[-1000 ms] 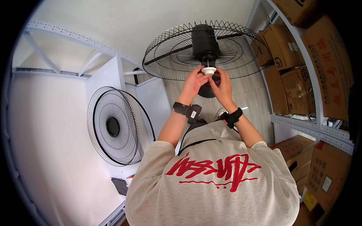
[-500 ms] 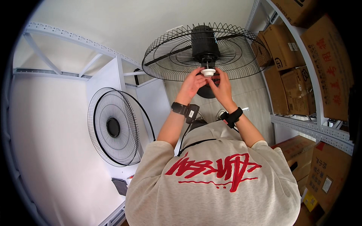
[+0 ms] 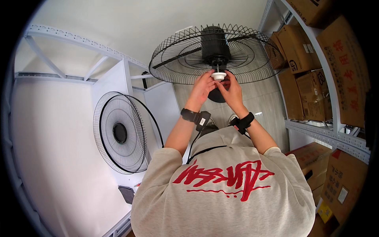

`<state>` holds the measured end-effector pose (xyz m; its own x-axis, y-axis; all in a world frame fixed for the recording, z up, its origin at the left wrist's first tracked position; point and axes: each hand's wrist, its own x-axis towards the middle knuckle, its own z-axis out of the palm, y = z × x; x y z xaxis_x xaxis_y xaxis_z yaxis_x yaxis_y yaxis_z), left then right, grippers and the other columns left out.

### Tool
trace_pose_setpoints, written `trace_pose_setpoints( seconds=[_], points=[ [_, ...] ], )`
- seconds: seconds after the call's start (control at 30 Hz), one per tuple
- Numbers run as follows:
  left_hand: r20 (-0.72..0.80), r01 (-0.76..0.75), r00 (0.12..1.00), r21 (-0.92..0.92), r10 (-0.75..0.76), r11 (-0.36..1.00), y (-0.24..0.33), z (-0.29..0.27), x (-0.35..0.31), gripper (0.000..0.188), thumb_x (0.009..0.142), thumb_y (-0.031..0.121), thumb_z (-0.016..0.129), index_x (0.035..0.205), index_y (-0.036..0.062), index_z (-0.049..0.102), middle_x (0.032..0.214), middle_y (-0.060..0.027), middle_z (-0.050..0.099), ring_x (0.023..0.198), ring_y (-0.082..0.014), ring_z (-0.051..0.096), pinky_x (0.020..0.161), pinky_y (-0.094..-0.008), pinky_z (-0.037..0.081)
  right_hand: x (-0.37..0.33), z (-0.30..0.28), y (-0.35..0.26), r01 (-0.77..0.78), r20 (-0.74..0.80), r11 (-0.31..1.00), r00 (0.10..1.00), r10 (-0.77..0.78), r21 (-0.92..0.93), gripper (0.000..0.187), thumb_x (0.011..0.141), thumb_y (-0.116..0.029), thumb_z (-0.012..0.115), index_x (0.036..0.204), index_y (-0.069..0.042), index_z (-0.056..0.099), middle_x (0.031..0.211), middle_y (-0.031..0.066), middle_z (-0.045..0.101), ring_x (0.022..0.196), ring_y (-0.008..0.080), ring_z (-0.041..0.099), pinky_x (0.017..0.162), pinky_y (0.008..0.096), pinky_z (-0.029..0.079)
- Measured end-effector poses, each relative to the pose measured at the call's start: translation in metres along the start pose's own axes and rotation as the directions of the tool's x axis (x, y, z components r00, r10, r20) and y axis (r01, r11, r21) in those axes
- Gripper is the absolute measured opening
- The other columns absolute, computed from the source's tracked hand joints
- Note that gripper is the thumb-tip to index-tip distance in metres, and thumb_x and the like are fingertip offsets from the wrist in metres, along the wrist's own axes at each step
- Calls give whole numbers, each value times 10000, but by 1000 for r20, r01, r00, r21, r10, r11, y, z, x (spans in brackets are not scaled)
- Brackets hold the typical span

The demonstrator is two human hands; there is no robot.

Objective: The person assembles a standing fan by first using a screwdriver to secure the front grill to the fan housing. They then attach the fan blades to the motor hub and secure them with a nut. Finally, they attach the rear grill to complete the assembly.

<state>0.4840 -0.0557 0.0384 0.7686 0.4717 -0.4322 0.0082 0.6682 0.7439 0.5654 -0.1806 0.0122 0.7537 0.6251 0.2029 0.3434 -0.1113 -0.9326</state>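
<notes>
White round nut (image 3: 218, 76) is held between the left fingers (image 3: 207, 82) and right fingers (image 3: 233, 81). Just beyond them is the black fan motor (image 3: 215, 42).

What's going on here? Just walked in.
A person has both hands at a black fan: the left hand and right hand hold a white round part between them, just below the motor housing at the end of its metal shaft. Whether the part is engaged on the shaft isn't clear. A wire guard surrounds the housing. A separate round wire grille is off to the person's left.
</notes>
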Motion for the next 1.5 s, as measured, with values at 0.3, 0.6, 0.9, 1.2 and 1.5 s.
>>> trace_pose_setpoints(
  seconds=[0.3,0.6,0.9,1.2,1.5],
  points=[
    [-153,-158,972,139,179,978,4,-7,-9,365,952,241,531,1215,-11,547,1108,-147,648,994,-226,637,850,-320,503,-2,3,6,-61,17,998,998,62,-12,639,818,-209,740,1329,-5,414,1031,169,666,728,213,678,643,331,532],
    [-67,-88,994,47,91,995,-6,5,-10,386,954,276,558,1233,9,553,1131,-113,637,1039,-206,610,897,-317,472,-1,0,-2,-56,35,998,998,56,3,624,830,-217,732,1327,-13,413,915,137,687,700,203,678,617,316,528],
    [-138,-135,976,226,169,965,14,10,-16,410,960,292,540,1254,7,519,1088,-77,628,1042,-182,580,897,-327,455,-2,3,2,-94,36,995,995,93,44,618,834,-219,733,1325,-15,419,864,118,685,680,191,672,605,309,521],
    [-118,-119,983,169,140,978,10,12,-12,353,967,277,544,1216,27,531,1046,-81,638,927,-150,604,836,-302,481,-1,3,5,-108,31,993,994,107,44,615,838,-233,728,1321,-8,420,882,122,694,674,194,674,604,308,518],
    [-72,49,997,159,-38,986,3,2,6,361,970,290,534,1221,31,527,1099,-132,630,995,-195,609,871,-321,484,-1,0,3,-114,57,993,992,112,41,608,843,-228,718,1324,-11,416,887,122,700,698,204,683,615,315,523]
  ],
)
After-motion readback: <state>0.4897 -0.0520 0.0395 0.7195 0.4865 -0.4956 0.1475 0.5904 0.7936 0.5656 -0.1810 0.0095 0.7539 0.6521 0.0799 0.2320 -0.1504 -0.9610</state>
